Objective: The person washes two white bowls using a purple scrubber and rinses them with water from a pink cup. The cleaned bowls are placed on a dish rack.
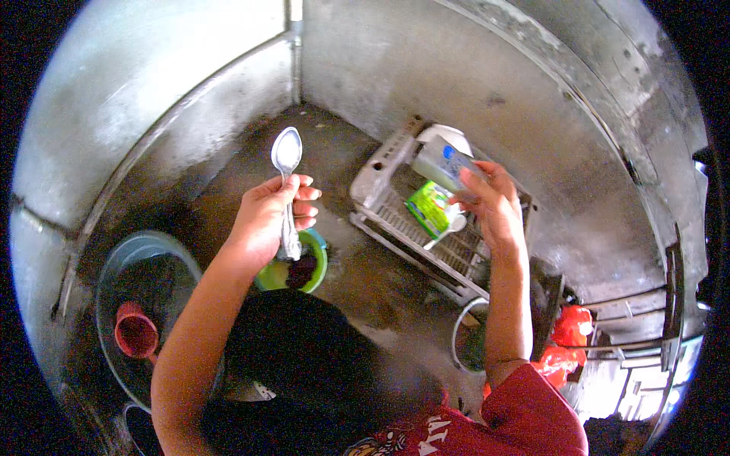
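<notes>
My left hand (262, 216) is closed around the handle of a shiny metal spoon (287, 152), bowl end up; a second spoon may lie behind it. On the right, my right hand (494, 201) grips a translucent plastic cup (437, 162) with blue print, tilted above a pale plastic crate (372, 182). Just below the cup, a green packet (430, 209) lies in the crate. Beside the packet is a small white scoop or spoon (456, 223), partly hidden by my hand. A white rounded dish (450, 138) shows behind the cup.
Below my left hand stands a green bowl or tub (318, 266) with something dark in it. At left, a large clear basin (114, 262) holds a red dipper (137, 332). A round bucket (459, 342) stands near my right forearm, and red plastic bags (570, 327) lie farther right. Grey walls (426, 76) enclose the corner.
</notes>
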Tool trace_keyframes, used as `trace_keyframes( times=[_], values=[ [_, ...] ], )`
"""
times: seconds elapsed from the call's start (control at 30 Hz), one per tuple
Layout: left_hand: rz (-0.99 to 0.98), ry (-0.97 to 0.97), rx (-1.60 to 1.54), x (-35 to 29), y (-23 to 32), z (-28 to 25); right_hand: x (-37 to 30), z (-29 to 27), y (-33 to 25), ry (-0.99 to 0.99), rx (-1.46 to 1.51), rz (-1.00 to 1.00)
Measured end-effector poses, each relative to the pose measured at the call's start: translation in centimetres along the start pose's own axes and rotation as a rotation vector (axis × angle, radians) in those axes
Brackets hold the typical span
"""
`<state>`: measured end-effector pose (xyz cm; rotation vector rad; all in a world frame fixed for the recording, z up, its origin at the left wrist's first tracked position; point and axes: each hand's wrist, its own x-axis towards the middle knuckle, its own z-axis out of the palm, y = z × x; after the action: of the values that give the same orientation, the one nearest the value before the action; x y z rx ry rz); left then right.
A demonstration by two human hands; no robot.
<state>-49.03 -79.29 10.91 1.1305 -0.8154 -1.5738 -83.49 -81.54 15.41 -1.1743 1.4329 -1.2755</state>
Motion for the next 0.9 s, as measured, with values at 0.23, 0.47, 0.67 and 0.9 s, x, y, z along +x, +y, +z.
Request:
trace_keyframes(
  times=[0.23,0.47,0.67,0.9],
  values=[
    [0.023,0.375,-0.333,-4.3,3.5,-14.8,-3.4,27.4,-0.2,-1.101,0.558,0.375],
    [0.259,0.759,-0.184,-11.8,5.1,-34.9,-13.6,54.9,1.5,-1.268,0.159,0.144],
    [0.461,1.018,-0.378,-17.1,2.9,-44.3,-21.7,66.7,2.9,-1.301,-0.295,-0.589],
    [0.097,1.120,-0.560,-19.3,-0.2,-50.1,-24.5,71.3,1.7,-1.442,-0.608,-0.374]
  ],
)
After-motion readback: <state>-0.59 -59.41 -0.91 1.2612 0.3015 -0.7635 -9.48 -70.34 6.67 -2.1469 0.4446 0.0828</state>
